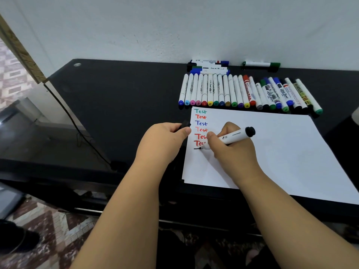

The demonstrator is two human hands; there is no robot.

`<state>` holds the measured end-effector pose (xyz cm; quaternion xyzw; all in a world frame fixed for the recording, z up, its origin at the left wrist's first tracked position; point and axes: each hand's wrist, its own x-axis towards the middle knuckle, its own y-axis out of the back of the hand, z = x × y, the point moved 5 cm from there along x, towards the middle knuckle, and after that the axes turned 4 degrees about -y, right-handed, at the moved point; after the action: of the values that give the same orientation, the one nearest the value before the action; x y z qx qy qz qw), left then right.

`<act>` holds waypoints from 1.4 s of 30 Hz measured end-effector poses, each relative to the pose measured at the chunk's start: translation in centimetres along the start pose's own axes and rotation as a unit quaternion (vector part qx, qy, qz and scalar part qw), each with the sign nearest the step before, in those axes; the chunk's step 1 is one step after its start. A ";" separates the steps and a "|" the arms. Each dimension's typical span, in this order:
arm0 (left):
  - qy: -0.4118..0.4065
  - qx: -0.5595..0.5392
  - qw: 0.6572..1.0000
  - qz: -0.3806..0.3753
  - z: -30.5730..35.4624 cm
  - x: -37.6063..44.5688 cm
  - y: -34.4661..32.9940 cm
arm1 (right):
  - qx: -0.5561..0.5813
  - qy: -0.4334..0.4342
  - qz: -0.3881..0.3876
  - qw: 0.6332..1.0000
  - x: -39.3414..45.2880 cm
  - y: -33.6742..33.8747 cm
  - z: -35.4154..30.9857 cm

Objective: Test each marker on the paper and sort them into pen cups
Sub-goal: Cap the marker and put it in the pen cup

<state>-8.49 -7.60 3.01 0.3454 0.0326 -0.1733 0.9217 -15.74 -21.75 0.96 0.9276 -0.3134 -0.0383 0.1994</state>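
Evenly and softly lit, fairly bright, with cool daylight entering from the far left by the window (11, 78). Dull sheen across the left half of the black surface (116, 105), and a small bright glare spot at the left edge. Washed out nearly to blank white on the paper (272, 144), though handwriting stays readable. Soft, short shadow under the right hand (233, 146), falling toward the lower left on the sheet. Slightly blurred at the dark cap (185, 125) pinched in the left hand (165, 138). Strongly bent by the wide lens: curved wall (174, 26) line, bowed surface edge, stretched forearms at the bottom. Soft and smeared on the floor tiles (64, 235) in the corners.
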 end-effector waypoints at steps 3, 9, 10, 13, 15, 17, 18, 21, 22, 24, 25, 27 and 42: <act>-0.001 -0.001 1.000 0.000 0.1 0.0 0.0 | -0.007 0.006 -0.013 1.000 -0.2 -0.2 -0.1; -0.003 -0.001 1.000 0.000 0.3 -0.2 -0.1 | 0.010 -0.001 -0.019 1.000 -0.1 -0.1 0.2; 0.000 -0.001 1.000 0.001 0.3 -0.2 -0.1 | 0.016 -0.001 -0.010 1.000 -0.1 0.0 0.2; 0.004 -0.002 1.000 0.002 0.4 -0.2 -0.1 | 0.000 0.005 -0.013 1.000 -0.2 -0.1 0.1; 0.000 -0.004 1.000 0.002 0.4 -0.3 -0.1 | -0.003 0.005 -0.016 1.000 -0.2 -0.1 0.0; -0.004 -0.001 1.000 0.004 0.4 -0.3 -0.1 | -0.003 0.008 -0.012 1.000 -0.1 0.0 0.0; -0.006 0.000 1.000 0.005 0.4 -0.4 -0.1 | -0.005 0.009 -0.013 1.000 -0.1 0.0 0.0; -0.011 0.003 1.000 0.006 0.5 -0.4 0.0 | -0.011 0.006 -0.024 1.000 -0.2 -0.1 -0.1; -0.009 0.003 1.000 0.006 0.5 -0.4 0.0 | -0.010 0.005 -0.024 1.000 -0.3 -0.1 -0.1; -0.006 0.000 1.000 0.004 0.6 -0.4 -0.1 | -0.007 0.005 -0.007 1.000 -0.3 0.1 -0.1; -0.006 -0.001 1.000 0.003 0.5 -0.4 -0.1 | -0.007 0.006 0.004 1.000 -0.3 0.2 -0.1; -0.005 -0.001 1.000 0.002 0.5 -0.4 -0.1 | -0.012 0.009 0.011 1.000 -0.3 0.3 -0.1; -0.002 -0.006 1.000 -0.001 0.3 -0.3 -0.2 | 0.019 -0.005 0.037 0.999 -0.4 0.6 0.0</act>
<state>-8.86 -7.87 3.16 0.3393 0.0324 -0.1741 0.9239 -16.42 -21.96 1.22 0.9190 -0.3488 -0.0293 0.1816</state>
